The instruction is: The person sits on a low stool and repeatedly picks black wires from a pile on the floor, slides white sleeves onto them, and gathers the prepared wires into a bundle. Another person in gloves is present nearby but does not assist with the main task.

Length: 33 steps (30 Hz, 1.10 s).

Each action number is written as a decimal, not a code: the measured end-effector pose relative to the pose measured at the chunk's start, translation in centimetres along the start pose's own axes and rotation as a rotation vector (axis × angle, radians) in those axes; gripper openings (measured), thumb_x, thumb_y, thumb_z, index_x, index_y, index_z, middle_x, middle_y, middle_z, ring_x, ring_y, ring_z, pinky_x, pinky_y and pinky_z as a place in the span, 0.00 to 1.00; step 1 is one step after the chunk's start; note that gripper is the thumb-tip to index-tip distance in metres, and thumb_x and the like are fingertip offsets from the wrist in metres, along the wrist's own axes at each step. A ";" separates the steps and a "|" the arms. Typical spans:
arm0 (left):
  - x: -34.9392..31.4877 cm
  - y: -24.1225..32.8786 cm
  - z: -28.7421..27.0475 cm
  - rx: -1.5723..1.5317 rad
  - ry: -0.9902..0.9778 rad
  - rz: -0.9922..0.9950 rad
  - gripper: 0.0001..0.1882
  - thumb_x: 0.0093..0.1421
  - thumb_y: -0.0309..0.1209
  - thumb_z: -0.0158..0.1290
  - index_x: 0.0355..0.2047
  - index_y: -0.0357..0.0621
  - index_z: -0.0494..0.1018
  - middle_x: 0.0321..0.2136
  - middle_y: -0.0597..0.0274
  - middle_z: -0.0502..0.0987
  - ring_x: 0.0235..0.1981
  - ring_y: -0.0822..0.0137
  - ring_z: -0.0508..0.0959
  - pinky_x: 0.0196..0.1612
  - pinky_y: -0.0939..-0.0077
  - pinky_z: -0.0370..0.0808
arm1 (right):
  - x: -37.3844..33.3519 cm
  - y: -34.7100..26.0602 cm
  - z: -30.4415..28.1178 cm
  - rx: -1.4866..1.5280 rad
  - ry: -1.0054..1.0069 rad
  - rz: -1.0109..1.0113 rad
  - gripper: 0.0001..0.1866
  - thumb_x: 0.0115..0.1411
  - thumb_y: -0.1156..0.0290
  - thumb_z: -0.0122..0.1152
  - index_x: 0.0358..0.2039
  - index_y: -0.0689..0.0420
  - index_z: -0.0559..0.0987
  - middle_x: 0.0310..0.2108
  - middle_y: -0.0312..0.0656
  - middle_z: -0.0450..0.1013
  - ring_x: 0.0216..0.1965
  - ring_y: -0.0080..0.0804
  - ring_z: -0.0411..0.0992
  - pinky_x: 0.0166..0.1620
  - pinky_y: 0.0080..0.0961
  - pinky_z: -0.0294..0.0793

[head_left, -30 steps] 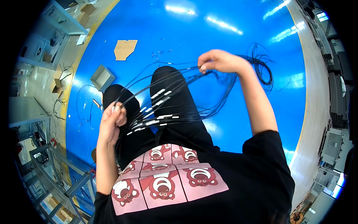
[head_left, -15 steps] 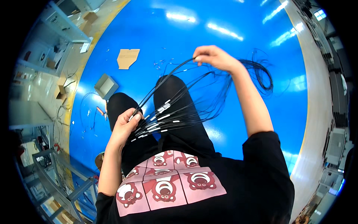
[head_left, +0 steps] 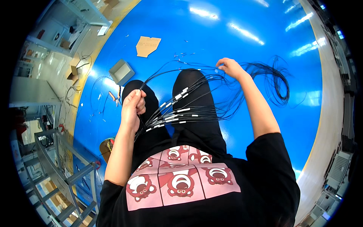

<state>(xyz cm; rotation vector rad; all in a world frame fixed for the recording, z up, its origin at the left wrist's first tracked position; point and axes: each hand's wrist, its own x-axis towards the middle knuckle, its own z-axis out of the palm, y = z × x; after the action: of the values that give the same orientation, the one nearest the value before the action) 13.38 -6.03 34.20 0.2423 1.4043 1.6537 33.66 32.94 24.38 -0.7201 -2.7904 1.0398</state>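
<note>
Thin black wires (head_left: 206, 99), many with white label sleeves (head_left: 178, 97), spread across my lap. My left hand (head_left: 134, 107) is closed round one end of the bunch, above my left thigh. From this fist some wires arc up and over to the right, while others fan out lower down. My right hand (head_left: 230, 69) hovers past my right knee, thumb and fingers pinched at the upper wires. Exactly how many strands lie in that pinch is too small to tell. Beyond it, the long loose ends form a looping coil (head_left: 281, 89) on the right.
On the blue floor (head_left: 249, 45) lie a flat cardboard piece (head_left: 147, 46), an open grey box (head_left: 121, 72), orange-handled pliers (head_left: 112, 96) and wire scraps. A grey metal frame (head_left: 62, 174) stands at left, near cabinets (head_left: 34, 89).
My left hand has risen and turned into a tighter fist. The right hand has shifted right and slightly down, and the upper wires between the hands now sag more. The view has shifted.
</note>
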 end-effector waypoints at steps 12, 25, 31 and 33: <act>-0.5 -0.7 1.2 0.659 -0.121 0.224 0.18 0.65 0.24 0.43 0.54 0.48 0.71 0.31 0.69 0.67 0.26 0.79 0.63 0.30 0.85 0.62 | -3.9 -18.3 2.8 -0.148 -0.208 -0.398 0.05 0.59 0.70 0.57 0.33 0.56 0.80 0.32 0.41 0.72 0.42 0.41 0.67 0.48 0.34 0.68; 0.0 -1.5 2.1 1.044 -0.164 0.268 0.09 0.61 0.29 0.54 0.39 0.40 0.79 0.27 0.59 0.68 0.30 0.66 0.70 0.36 0.73 0.67 | -3.2 -18.3 2.8 -0.068 -0.382 -0.360 0.06 0.58 0.70 0.59 0.33 0.58 0.79 0.32 0.41 0.73 0.41 0.39 0.69 0.45 0.33 0.70; 0.1 -1.3 1.6 0.989 -0.188 0.241 0.07 0.60 0.29 0.55 0.35 0.40 0.78 0.26 0.59 0.70 0.29 0.64 0.71 0.35 0.71 0.68 | -3.4 -19.9 2.7 -0.102 -0.361 -0.366 0.04 0.53 0.71 0.60 0.29 0.57 0.79 0.28 0.40 0.73 0.40 0.39 0.68 0.44 0.34 0.69; 0.1 -1.3 1.5 0.962 -0.186 0.256 0.07 0.60 0.30 0.55 0.35 0.41 0.78 0.25 0.58 0.70 0.30 0.62 0.71 0.35 0.70 0.68 | -3.2 -20.4 3.2 -0.067 -0.379 -0.323 0.04 0.50 0.72 0.59 0.27 0.58 0.77 0.28 0.40 0.74 0.39 0.38 0.69 0.42 0.34 0.70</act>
<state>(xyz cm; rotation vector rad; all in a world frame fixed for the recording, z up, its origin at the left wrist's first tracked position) 15.00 -5.03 33.56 1.1231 1.9797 0.9767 27.58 16.07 35.20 -0.0660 -3.1198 1.1182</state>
